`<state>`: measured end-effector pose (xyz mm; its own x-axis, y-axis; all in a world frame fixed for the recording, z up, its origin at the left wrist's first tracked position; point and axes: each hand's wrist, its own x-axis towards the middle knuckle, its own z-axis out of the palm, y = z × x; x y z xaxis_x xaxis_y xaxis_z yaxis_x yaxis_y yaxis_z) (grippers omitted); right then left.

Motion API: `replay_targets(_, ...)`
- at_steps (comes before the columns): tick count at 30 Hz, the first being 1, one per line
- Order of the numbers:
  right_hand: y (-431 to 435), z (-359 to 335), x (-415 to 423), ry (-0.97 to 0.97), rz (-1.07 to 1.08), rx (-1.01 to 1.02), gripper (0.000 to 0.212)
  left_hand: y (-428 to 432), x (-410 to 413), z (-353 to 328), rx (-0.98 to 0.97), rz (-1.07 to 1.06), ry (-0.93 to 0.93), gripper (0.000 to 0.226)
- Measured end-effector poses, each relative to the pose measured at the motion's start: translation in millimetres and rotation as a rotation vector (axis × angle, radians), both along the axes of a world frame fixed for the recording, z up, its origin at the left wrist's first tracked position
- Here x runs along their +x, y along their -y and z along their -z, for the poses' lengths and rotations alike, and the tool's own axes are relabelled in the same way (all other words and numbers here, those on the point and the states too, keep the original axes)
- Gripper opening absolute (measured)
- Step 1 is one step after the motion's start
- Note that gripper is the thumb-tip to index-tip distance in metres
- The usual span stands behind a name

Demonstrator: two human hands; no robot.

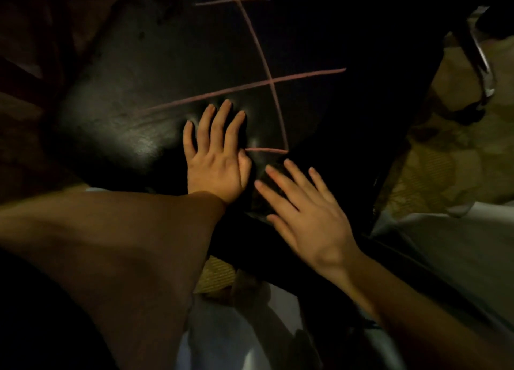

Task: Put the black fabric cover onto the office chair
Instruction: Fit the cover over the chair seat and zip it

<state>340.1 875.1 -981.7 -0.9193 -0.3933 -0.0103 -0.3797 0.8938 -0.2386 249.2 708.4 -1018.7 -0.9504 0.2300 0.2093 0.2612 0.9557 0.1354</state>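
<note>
**Position relative to the fingers.** The black fabric cover (133,91) is spread under both hands and fills the middle and far part of the view. The left hand (215,158) is laid palm-down on it. Its fingers (219,125) are straight and slightly apart, and small dimples are pressed into the cover at the fingertips. The thumb is held along the right edge of the hand, just near of a short pink stroke. The right hand (308,214) is placed just right and near of the left, apart from it, at the near right part of the cover. Its fingers (294,175) are straight and fanned apart. They are slightly blurred, so it cannot be told whether they touch the cover. Nothing is gripped by either hand.

**Condition of the cover.** The surface is black with a dull, leather-like sheen at the left, and it fades into shadow at the right. It is drawn smooth over a padded, rounded form. The office chair under it is hidden. Pink chalk-like lines (267,63) are marked on it. One long line runs from far to near, crossed by two slanted lines, and the short stroke lies at its near end.

**Surroundings.** A woven mat (445,169) and a pale cloth (459,244) are seen to the right.
</note>
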Motion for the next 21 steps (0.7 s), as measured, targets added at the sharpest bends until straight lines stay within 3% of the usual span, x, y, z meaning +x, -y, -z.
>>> replay_targets(4,-13.5,-2.2,-17.0,0.043,0.049,0.026,0.052,0.6,-0.1,-2.0,0.011,-0.002,0.014,0.063)
replay_targets(14,-70.7,-11.2,-67.1,0.066,0.544,-0.091,0.053,-3.1,1.3,-1.5,0.043,-0.015,0.011,0.062)
replay_targets(21,-60.8,-13.9,-80.1,0.086,0.614,-0.084,0.053,-1.6,0.5,0.0,0.035,-0.009,0.004,0.061)
